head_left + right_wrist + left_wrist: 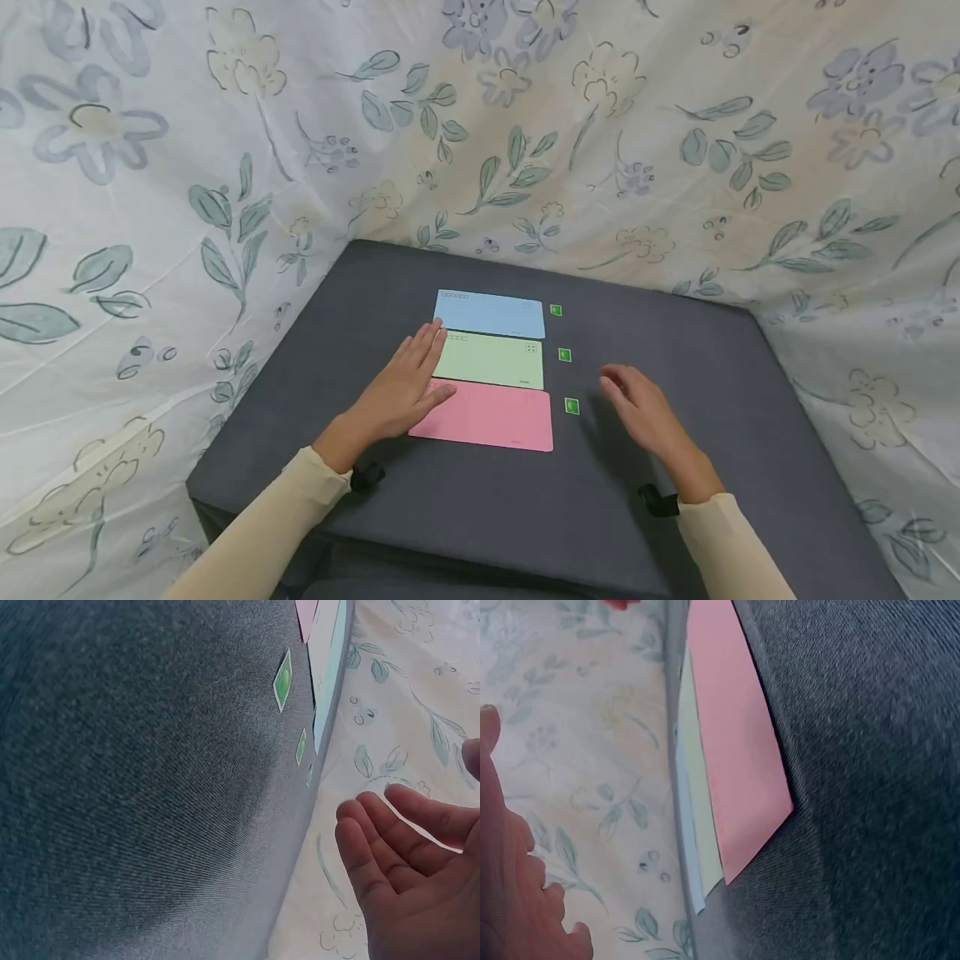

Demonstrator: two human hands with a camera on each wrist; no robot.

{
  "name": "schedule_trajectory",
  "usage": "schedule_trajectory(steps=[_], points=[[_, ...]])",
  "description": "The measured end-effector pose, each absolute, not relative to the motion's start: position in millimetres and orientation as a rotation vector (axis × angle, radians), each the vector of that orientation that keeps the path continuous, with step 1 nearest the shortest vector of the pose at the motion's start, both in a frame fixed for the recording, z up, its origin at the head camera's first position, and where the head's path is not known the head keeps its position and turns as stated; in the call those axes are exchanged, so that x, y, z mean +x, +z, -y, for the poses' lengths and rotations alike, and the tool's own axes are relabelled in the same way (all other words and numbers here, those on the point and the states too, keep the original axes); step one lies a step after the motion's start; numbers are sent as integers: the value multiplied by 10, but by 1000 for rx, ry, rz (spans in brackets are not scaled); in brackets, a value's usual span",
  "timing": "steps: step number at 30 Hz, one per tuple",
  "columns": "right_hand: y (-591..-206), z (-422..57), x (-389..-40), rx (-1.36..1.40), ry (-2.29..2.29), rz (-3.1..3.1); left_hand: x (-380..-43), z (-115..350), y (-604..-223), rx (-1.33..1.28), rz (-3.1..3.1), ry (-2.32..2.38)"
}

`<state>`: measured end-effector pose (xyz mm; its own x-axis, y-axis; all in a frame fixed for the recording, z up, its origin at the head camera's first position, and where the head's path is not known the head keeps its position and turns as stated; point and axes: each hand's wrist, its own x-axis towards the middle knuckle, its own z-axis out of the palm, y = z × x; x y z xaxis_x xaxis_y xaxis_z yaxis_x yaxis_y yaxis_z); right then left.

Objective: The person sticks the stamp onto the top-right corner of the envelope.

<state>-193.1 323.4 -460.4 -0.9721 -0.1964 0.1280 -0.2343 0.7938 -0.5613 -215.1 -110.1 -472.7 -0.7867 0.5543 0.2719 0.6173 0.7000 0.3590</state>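
L hand, thumb spread, & R hand, loosely bent, held 0; accidental brush cd've skewed 3 envelopes or 3 stamps.

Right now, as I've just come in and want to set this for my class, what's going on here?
A person sits or stands at a dark table with three envelopes in a column: blue envelope farthest, green envelope between, pink envelope nearest. Their left hand is over the envelopes' left side, fingers extended. Their right hand is raised, holding nothing visible. Three green stamps lie right of the envelopes, one by each.
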Motion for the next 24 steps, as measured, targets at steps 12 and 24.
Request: schedule_trajectory(steps=[12, 24], points=[[-4655, -3252, -2004, 300, 988, 2944, -2089, 978, -4737, -985, 2769, -661], [-4723, -3263, -2037, 279, 1089, 2947, -2044, 892, -4799, -1013, 2754, -652]])
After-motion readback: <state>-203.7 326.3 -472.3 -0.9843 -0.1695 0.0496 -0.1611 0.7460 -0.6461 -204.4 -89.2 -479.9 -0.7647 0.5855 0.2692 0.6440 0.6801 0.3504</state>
